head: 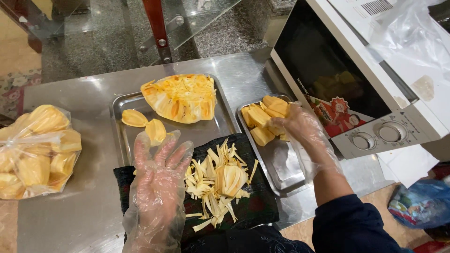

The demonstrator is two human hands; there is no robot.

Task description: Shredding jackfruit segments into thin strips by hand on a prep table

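Already several peeled jackfruit pods (pixel 265 119) fill the small tray (pixel 286 168); right hand (pixel 300 126) closes on one, left hand (pixel 159 173) open; at eleven o'clock a jackfruit chunk (pixel 180 97) remains.

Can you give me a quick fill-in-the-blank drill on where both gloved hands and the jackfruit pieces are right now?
1. The right hand in a clear plastic glove reaches into the small steel tray of yellow ____.
2. The big cut jackfruit chunk lies on the ____ steel tray.
3. The left hand is spread flat, holding ____.
4. The pale fibre strips lie on a dark ____.

Missing words: jackfruit pods; larger; nothing; cloth
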